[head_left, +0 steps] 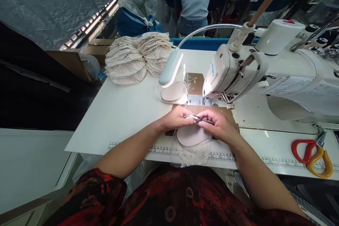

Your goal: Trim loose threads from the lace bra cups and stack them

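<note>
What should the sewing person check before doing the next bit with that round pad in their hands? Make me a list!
1. Both hands on the piece: ok. Left hand and right hand pinch the top edge of the pale pad.
2. Fingers away from the needle area of the sewing machine: ok, the hands sit in front of it.
3. Lamp aimed at the work: ok.
4. Scissors out of the way: ok, lying far right on the table.
5. Thread in the needle: cannot tell.
</note>
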`<state>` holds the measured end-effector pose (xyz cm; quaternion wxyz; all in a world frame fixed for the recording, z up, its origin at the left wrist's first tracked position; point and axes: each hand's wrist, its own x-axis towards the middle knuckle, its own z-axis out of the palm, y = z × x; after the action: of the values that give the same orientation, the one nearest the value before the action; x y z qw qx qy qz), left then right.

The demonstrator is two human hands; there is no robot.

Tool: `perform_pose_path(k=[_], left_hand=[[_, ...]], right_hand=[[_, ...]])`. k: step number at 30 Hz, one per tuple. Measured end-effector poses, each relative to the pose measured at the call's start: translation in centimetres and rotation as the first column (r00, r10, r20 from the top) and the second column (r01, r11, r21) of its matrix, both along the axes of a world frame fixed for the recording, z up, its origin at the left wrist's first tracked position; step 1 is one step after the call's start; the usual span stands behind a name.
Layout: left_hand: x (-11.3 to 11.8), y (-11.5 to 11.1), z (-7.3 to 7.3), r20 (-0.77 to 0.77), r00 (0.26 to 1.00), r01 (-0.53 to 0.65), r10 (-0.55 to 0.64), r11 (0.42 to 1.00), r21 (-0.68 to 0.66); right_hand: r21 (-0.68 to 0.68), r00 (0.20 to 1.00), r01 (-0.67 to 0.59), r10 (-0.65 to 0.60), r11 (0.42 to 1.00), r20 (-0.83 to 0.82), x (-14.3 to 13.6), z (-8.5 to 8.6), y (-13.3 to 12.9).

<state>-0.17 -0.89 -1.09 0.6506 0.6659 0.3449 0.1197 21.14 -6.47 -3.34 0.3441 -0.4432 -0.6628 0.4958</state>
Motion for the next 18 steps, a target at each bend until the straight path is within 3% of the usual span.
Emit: perform_pose_path(k=[5, 9, 10, 12, 14, 16, 18], left_hand=[[0.0, 0.1, -0.3, 0.007, 1.000, 0.017, -0.017, 0.999, -0.029], [0.0, -0.1, 0.4, -0.002, 1.000, 0.016, -0.016, 0.999, -0.032], [-0.1, -0.2, 0.8, -0.049, 0.998, 0.031, -0.030, 0.999, 0.023], [-0.4, -0.4, 2.0, -0.208, 0.978, 0.039, 0.015, 0.966, 0.254], [-0.7, -0.3, 3.2, -0.297, 0.936, 0.005, 0.189, 0.837, 0.547], [-0.9, 0.7, 3.9, -0.236, 0.903, -0.062, 0.359, 0.652, 0.755], [-0.9, 2.6, 3.9, -0.191, 0.881, -0.081, 0.434, 0.534, 0.841]], right_hand=[[0.027, 0.998, 0.063, -0.062, 0.998, -0.034, -0.7, -0.3, -0.1], [-0.108, 0.968, 0.165, -0.182, 0.980, -0.170, -0.7, -1.3, -0.1], [-0.150, 0.954, 0.189, -0.217, 0.971, -0.207, -0.6, -1.6, -0.1], [-0.163, 0.936, 0.241, -0.274, 0.957, -0.220, -0.3, -1.9, -0.2], [-0.028, 0.941, 0.309, -0.310, 0.951, -0.133, -0.1, -2.0, -0.4], [0.249, 0.938, 0.333, -0.346, 0.910, 0.009, -0.3, -1.7, -0.6], [0.501, 0.943, 0.194, -0.302, 0.843, 0.143, -0.9, -1.4, -0.8]])
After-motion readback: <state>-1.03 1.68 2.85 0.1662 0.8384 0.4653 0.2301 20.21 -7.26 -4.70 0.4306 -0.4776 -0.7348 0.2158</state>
